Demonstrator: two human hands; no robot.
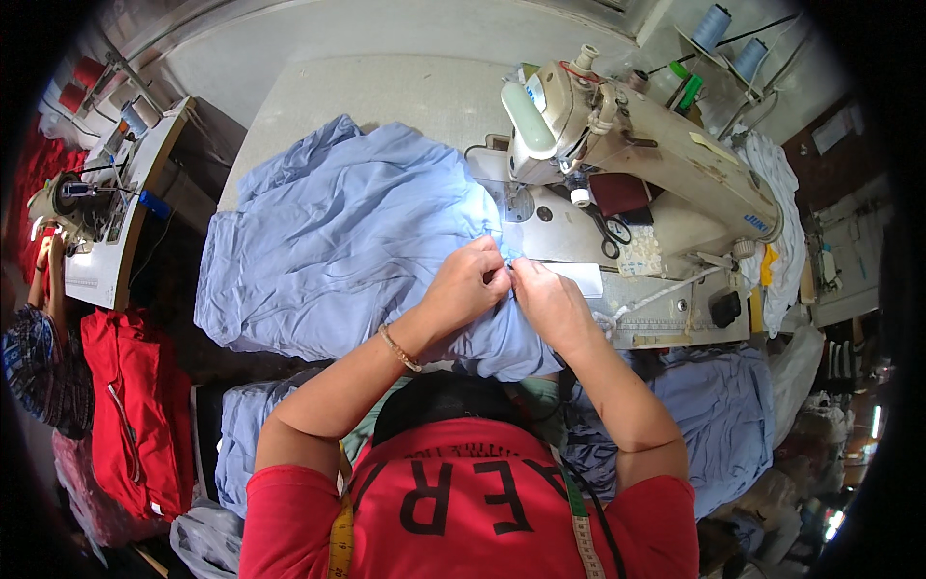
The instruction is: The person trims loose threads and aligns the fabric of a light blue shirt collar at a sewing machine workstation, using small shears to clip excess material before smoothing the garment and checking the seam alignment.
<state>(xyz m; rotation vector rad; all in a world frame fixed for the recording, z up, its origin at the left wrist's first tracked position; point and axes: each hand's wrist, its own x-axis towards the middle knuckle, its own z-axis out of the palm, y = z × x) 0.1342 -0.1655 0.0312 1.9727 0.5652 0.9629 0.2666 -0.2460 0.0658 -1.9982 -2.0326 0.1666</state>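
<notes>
A light blue garment (338, 232) lies spread and wrinkled over the sewing table, with part of it hanging off the front edge. At its right edge my left hand (471, 280), a beaded bracelet on the wrist, pinches the fabric. Close beside it, my right hand (550, 299) pinches the same edge between thumb and fingers. Something small and dark shows between the fingertips, too small to name. Just beyond my hands stands the sewing machine (656, 145), its needle area apart from the cloth I hold.
Black scissors (611, 232) and a dark red pouch (620, 193) lie under the machine arm. Blue thread cones (711, 27) stand at the back right. More blue cloth (694, 425) hangs below the table. Left, another person's hand (50, 253) works at a second machine (72, 198), near red cloth (140, 415).
</notes>
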